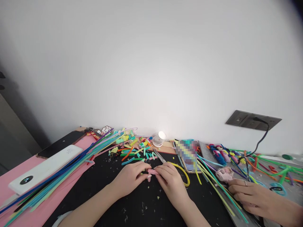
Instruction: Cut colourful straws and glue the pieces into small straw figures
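Observation:
Over the black mat, my left hand and my right hand meet at a short pink pipe cleaner piece. Thumb and fingers of my right hand pinch it. My left fingertips close on its other end, where a paler pink bit hangs down; the exact grip is partly hidden. Scissors with a yellow handle lie just behind and right of my right hand, blades toward the wall. Short cut pipe cleaner pieces in green, blue, orange and yellow are scattered beyond my left hand.
Long pipe cleaners and a white power bank lie left. A paper cup stands by the wall. At right are a phone, more pipe cleaners and another person's hand near a pink object.

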Demonstrator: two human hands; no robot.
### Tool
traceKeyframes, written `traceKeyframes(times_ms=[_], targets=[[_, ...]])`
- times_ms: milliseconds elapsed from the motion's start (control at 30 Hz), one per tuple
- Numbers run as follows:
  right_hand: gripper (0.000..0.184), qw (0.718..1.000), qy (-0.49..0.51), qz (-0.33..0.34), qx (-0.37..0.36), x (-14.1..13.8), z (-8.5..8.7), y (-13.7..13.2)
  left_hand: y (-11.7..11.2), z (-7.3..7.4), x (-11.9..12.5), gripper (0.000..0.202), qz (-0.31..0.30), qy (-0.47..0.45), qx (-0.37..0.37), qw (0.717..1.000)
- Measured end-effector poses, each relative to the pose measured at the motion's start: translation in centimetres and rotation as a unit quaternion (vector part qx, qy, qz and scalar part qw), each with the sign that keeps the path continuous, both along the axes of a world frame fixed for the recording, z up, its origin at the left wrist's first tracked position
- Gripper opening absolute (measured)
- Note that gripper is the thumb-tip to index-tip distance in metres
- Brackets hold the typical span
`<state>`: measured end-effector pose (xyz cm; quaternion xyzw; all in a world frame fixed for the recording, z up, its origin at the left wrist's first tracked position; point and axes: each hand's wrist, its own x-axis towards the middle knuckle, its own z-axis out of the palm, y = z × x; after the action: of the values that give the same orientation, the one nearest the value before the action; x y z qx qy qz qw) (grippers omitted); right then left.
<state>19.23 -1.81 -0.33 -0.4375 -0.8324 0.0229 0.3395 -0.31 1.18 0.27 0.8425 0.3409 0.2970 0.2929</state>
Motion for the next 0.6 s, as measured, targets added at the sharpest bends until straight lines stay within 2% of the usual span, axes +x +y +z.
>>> traceKeyframes(times_ms=[267, 600], targets=[[0.015, 1.0, -0.015, 0.011, -0.011, -0.22, 0.11, -0.13, 0.36, -0.48, -0.19, 0.024, -0.029, 0.03, 0.081, 0.996], [0.015, 1.0, 0.003, 0.018, -0.022, -0.21, -0.21, -0.11, 0.5, -0.81, -0.32, 0.023, -0.03, 0.053, 0.102, 0.993]])
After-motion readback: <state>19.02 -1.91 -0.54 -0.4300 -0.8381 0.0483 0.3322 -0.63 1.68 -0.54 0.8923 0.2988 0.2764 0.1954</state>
